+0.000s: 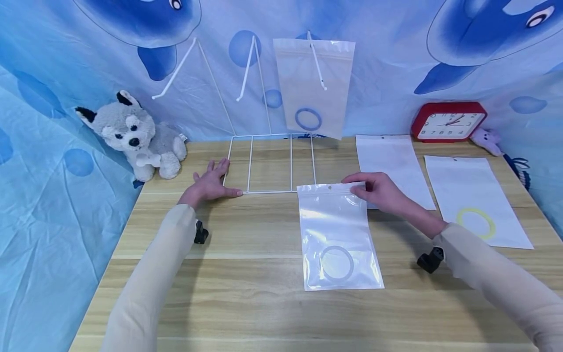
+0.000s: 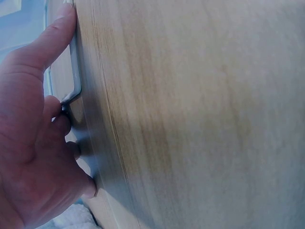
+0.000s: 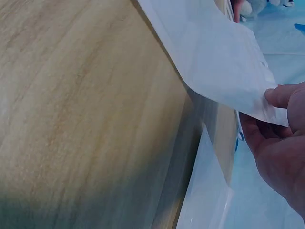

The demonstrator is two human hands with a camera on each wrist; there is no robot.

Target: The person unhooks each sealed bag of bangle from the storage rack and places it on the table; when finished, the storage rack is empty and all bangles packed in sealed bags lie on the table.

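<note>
My right hand (image 1: 381, 192) pinches the top right corner of a white zip bag (image 1: 330, 222), which has a pale ring (image 1: 336, 263) near its bottom. In the right wrist view, thumb and fingers hold the edge of that bag (image 3: 214, 62). My left hand (image 1: 210, 183) rests at the front left corner of a white wire rack (image 1: 270, 192), fingers spread and thumb along the front wire. The left wrist view shows the thumb lying against the rack's wire (image 2: 75, 71). From the rack's rightmost prong hangs another zip bag (image 1: 312, 83) with a blue ring (image 1: 308, 119).
Two more bags lie at the right: a white bag (image 1: 391, 161), partly behind my right hand, and a bag with a yellow ring (image 1: 476, 223). A red clock (image 1: 448, 122) and purple plush (image 1: 486, 141) stand behind them. A grey plush husky (image 1: 136, 134) sits at the back left.
</note>
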